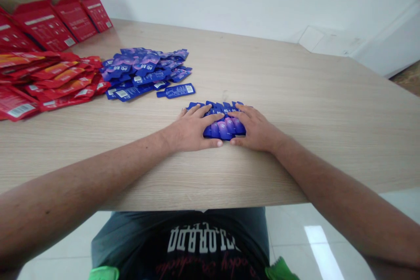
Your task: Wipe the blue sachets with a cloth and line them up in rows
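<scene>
A row of overlapping blue and purple sachets lies on the table in front of me, with white lettering on their upper parts. My left hand covers the left end of the row, its fingers spread over the sachets and its thumb along their near edge. From the other side my right hand clasps the right end in the same way, thumb at the near edge and fingers across the top. The two thumbs almost meet. Both palms hide the ends of the row.
A loose pile of blue sachets lies farther left, with a single blue sachet just off its near side. Red pouches are heaped at the far left. Open red cartons stand behind them. A white wall borders the wooden table.
</scene>
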{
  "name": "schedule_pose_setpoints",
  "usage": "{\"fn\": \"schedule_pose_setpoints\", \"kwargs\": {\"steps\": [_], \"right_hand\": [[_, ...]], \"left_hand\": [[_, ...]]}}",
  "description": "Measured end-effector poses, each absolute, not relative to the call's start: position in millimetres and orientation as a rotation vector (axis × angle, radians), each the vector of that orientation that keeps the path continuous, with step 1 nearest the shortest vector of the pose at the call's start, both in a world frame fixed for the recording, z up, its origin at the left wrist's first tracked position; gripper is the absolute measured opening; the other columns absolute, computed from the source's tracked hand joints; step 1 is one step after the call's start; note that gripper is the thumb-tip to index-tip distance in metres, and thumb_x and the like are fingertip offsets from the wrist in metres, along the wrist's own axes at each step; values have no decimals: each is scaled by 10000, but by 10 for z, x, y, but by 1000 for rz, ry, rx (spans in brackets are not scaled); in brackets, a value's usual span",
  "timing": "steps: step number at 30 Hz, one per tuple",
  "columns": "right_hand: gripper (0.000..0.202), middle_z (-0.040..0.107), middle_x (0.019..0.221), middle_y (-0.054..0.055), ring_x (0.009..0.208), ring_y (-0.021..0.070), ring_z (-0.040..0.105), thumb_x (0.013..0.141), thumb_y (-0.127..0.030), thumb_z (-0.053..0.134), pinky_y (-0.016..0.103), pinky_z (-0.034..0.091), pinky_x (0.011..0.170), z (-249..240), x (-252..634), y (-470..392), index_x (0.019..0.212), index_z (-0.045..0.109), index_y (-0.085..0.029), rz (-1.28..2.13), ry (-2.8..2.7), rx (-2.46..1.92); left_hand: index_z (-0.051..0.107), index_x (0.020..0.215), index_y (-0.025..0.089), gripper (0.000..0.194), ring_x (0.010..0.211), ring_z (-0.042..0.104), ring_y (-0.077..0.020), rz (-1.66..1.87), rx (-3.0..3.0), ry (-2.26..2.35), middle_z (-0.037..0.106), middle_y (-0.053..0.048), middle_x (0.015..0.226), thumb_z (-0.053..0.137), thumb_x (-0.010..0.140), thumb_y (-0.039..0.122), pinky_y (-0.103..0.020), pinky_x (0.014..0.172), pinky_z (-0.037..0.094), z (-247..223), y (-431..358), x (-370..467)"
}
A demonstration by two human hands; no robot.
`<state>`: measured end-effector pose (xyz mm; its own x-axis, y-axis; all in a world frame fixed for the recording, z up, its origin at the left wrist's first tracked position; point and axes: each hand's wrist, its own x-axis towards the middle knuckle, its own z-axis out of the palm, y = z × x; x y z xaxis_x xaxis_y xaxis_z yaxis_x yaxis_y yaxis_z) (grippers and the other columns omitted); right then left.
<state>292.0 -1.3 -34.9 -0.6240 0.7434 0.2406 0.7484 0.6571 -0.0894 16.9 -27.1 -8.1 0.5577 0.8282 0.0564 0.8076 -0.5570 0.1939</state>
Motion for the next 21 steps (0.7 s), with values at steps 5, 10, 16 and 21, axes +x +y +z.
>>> {"fn": "schedule_pose_setpoints", "kwargs": {"steps": [5,10,16,21], "right_hand": [[1022,365,1592,248,1466,412,352,750,-842,596,608,284,1195,-360,2868,-50,1470,483,-126,-31,-2606,-1176],[1019,343,1623,188,1468,419,350,767,-827,600,637,299,1172,-323,2836,-73,1573,377,-244,-27,-2627,-1181],[940,369,1604,195,1468,397,357,802,-797,592,606,305,1185,-296,2835,-81,1538,450,-230,-46,-2635,-1191],[909,386,1586,205,1455,385,377,813,-742,628,584,312,1191,-318,2853,-66,1524,466,-200,-77,-2628,-1202]], "left_hand": [[354,1558,385,894,1487,278,-460,270,2681,1436,304,-138,1644,510,800,833,-694,1147,262,-121,-288,201],[350,1557,367,829,1480,293,-449,314,2720,1503,307,-138,1642,528,849,759,-680,1142,280,-166,-329,271],[338,1568,327,890,1484,284,-445,323,2709,1543,313,-136,1645,481,836,811,-670,1156,264,-161,-335,311],[322,1578,323,829,1488,284,-427,314,2699,1562,323,-121,1644,424,888,773,-654,1163,262,-160,-318,336]]}}
